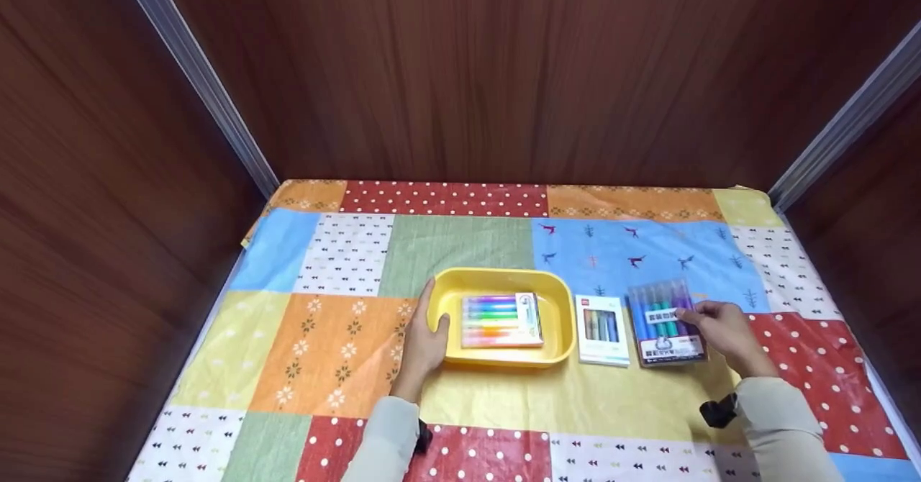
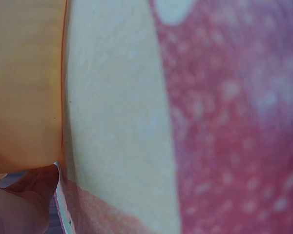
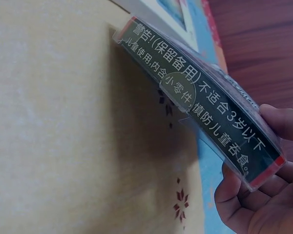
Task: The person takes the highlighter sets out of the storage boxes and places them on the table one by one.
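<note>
A person's two bare hands work over a counter spread with a patchwork tablecloth (image 1: pixel 338 345), inside dark wood-panelled walls (image 1: pixel 460 72) with metal strips (image 1: pixel 198 72) at the corners. Just below the centre of the frame sits a yellow rectangular tub (image 1: pixel 504 362) with rounded corners. The left hand (image 1: pixel 426 334) has its grip closed on the tub's left side, thumb over the rim and fingers outside; in the left wrist view only part of this hand shows, at lower left, against the tub's wall. Inside the tub lies a clear pack of rainbow-coloured pens (image 1: pixel 496 320). Just right of the tub, a white box of pens (image 1: pixel 603 332) with a window lies on the cloth. Right of that, at centre right of the frame, is a clear pack of blue, green and purple markers (image 1: pixel 665 327). The right hand (image 1: pixel 723 332) grips this pack by its right edge, thumb on top and fingers curled beneath; the right wrist view shows it tilted, its dark end panel printed with white Chinese characters. Pale sleeves (image 1: pixel 781 417) cover both forearms, with a black device (image 1: pixel 719 411) at each wrist.
</note>
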Available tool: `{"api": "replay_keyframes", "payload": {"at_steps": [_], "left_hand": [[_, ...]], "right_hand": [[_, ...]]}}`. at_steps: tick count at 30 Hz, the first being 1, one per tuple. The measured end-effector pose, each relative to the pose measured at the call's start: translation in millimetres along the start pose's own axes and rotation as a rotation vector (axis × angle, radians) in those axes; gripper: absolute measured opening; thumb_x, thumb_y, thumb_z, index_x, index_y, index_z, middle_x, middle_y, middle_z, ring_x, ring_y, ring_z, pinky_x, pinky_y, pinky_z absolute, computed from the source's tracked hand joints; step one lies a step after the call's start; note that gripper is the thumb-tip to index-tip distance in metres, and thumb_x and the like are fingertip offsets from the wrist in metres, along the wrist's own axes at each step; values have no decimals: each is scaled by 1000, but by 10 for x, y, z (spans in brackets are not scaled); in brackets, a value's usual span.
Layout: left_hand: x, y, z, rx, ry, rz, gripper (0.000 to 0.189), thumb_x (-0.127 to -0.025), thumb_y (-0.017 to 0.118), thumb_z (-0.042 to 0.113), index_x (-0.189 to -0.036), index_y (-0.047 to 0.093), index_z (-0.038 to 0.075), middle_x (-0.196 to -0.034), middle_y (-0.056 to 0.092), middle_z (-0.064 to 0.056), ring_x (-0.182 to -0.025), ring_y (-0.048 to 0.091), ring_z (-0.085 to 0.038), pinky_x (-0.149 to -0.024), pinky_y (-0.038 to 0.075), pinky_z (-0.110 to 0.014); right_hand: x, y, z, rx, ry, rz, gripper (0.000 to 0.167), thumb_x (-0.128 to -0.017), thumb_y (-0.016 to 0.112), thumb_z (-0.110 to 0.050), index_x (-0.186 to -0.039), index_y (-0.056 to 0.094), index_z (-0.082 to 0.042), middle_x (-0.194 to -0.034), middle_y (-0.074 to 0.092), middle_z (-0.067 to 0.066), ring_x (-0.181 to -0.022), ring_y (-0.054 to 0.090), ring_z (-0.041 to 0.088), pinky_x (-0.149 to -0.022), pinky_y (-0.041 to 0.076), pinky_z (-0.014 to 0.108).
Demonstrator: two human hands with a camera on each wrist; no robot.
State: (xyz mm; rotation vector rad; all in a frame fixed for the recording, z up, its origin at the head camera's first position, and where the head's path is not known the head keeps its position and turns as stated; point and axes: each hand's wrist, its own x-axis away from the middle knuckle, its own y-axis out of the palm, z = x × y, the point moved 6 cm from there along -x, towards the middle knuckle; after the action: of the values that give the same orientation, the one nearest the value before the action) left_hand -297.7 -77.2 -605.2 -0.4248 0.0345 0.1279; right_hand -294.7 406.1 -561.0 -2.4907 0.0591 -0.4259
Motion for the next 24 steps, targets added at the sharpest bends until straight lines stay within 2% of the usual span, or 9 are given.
{"api": "replay_keyframes", "payload": {"at_steps": [8, 17, 19, 24], "left_hand": [[-10, 4, -10, -13, 9, 7, 71, -98, 57, 8, -160, 28, 28, -165, 35, -6, -148, 37, -40, -123, 31, -59], [-4, 5, 7, -5, 3, 6, 69, -99, 56, 9, -160, 29, 24, -165, 34, -7, -149, 36, -39, -124, 29, -57], [-2, 10, 2, -10, -7, 3, 69, -99, 56, 10, -160, 29, 26, -165, 34, -6, -149, 36, -39, -124, 29, -57], [-3, 11, -2, -10, -18, -1, 70, -99, 57, 10, -160, 29, 29, -165, 34, -5, -149, 37, -40, -123, 30, -59]], "right_hand": [[-24, 35, 98, 6, 47, -49, 31, -100, 60, -28, -102, 65, 3, -82, 64, -7, -78, 56, 4, -68, 50, 19], [-23, 14, 111, 47, 52, -68, 37, -99, 60, -31, -104, 65, 5, -82, 65, -5, -78, 57, 6, -67, 50, 19], [-25, 1, 117, 65, 57, -79, 40, -99, 60, -33, -106, 64, 7, -85, 67, -2, -79, 58, 8, -68, 51, 20], [-23, -24, 129, 133, 80, -102, 59, -99, 59, -38, -123, 56, 17, -102, 69, 15, -91, 60, 18, -73, 50, 22]]}}
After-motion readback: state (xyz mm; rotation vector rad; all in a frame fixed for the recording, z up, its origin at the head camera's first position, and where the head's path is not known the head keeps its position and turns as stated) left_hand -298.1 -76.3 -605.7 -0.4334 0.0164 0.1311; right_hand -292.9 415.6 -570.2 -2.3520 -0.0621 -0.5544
